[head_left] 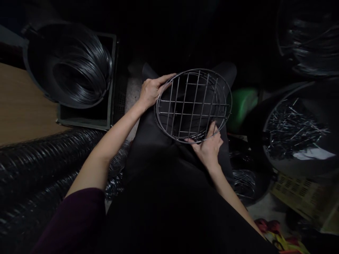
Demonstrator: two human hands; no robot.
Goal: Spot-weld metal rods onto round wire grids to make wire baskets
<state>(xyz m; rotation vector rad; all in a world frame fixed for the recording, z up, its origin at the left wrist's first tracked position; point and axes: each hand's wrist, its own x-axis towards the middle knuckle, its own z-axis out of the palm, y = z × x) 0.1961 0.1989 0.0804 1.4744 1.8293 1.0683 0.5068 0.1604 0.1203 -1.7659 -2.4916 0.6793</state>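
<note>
A round wire basket point(196, 103) with a crossed-bar grid facing me is held over my lap, above the dark apron point(164, 155). On its upper left rim my left hand point(153, 90) is closed, the fingers partly hidden behind the wire. My right hand point(209, 144) grips the lower right rim, thumb and fingers around the wire. Several ring wires show below the grid, so the piece has some depth.
At left, a coil of wire point(82, 67) rests in a round tub above a crate point(113, 77). Long rows of stacked wire rings point(47, 158) lie below. At right are a tub of short wire pieces point(291, 130), a green object point(242, 106) and a printed carton point(299, 194).
</note>
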